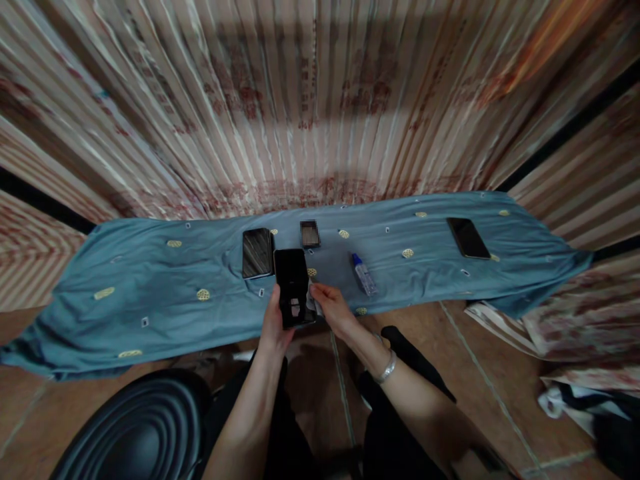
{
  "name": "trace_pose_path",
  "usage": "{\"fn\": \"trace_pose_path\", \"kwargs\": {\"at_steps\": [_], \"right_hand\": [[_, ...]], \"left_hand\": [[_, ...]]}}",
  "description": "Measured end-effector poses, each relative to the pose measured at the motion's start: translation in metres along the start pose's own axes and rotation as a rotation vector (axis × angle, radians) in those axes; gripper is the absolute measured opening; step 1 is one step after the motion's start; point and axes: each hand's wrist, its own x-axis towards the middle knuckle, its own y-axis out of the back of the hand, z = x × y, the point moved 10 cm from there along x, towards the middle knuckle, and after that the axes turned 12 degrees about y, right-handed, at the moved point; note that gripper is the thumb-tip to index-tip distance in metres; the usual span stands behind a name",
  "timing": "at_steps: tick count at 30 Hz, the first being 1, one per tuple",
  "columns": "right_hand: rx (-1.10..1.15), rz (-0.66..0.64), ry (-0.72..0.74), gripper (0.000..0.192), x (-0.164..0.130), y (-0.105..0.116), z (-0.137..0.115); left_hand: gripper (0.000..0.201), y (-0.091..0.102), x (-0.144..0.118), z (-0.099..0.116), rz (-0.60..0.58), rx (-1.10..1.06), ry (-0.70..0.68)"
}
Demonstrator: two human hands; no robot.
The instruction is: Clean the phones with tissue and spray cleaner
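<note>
Here the left hand [277, 325] is closed around the lower edge of a black phone [293, 287], thumb along its left side, holding it upright with the dark screen toward the camera. The right hand [334, 308] is closed too, its fingers pinched on a small pale cloth [315, 298] pressed against the phone's right edge; a silver bracelet [386, 368] sits on that wrist. The phone lies between the two hands, touching both, with its top reaching beyond the fingertips over the near part of a blue cloth [150, 287] spread across the floor.

Just past the left hand's fingertips, slightly to its left, lies a second phone [257, 253], flat on the blue cloth and almost touching the held one. Straight beyond the held phone sits a small dark square object [310, 234]; what it is I cannot tell. Near the right hand, a little to its right and farther out, a small spray bottle [363, 274] lies on its side. Well apart to the right, a third phone [469, 238] rests flat near the far edge of the blue cloth.

The blue cloth's near edge runs just under the hands. Open cloth stretches far to the left of the left hand. A striped curtain [320, 100] closes off the far side. A round black object [135, 430] sits below the left forearm.
</note>
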Motion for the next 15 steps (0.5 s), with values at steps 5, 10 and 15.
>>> {"fn": "trace_pose_path", "kwargs": {"at_steps": [5,10,15], "right_hand": [[-0.04,-0.049,-0.042,0.05,-0.014,-0.006,0.004],[-0.031,-0.107,-0.122,0.051,-0.028,-0.013,0.014],[-0.124,-0.203,-0.112,0.051,-0.039,-0.014,0.013]], "left_hand": [[0.026,0.006,0.007,0.011,-0.005,-0.011,-0.059],[0.041,0.002,0.011,0.012,-0.072,0.11,-0.028],[0.046,0.005,0.012,0.017,-0.05,0.062,-0.055]]}}
